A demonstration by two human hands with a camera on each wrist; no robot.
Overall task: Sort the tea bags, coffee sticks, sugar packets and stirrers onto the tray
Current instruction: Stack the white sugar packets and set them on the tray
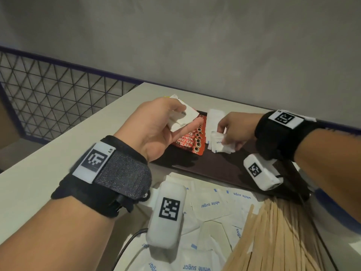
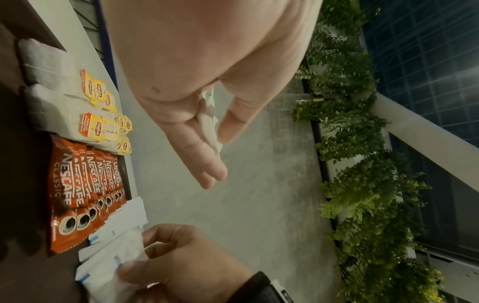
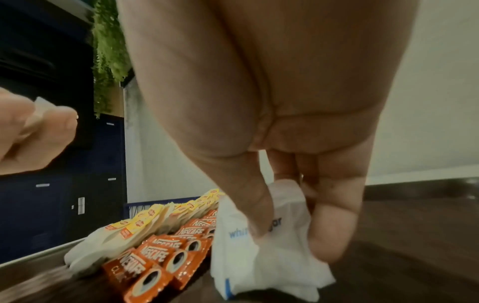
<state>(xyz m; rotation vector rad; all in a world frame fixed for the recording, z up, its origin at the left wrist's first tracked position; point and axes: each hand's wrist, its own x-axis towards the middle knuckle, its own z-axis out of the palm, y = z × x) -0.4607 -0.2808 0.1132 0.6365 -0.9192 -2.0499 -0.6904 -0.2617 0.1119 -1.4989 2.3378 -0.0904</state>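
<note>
Nearest, below both wrists, loose sugar packets (image 1: 210,204) lie scattered on the table (image 1: 39,173), with a fan of wooden stirrers (image 1: 273,235) under the right forearm. Beyond them sits the dark tray (image 1: 224,169). The left hand (image 1: 154,128) hovers above the tray's left part, fingers and thumb pinching a few white sugar packets. The right hand (image 1: 232,132) is lower, its fingers curled around a bunch of sugar packets touching the tray. Between the hands lies a row of red coffee sticks (image 1: 192,141); just past the left hand's fingertips are tea bags (image 2: 98,114) with yellow tags.
</note>
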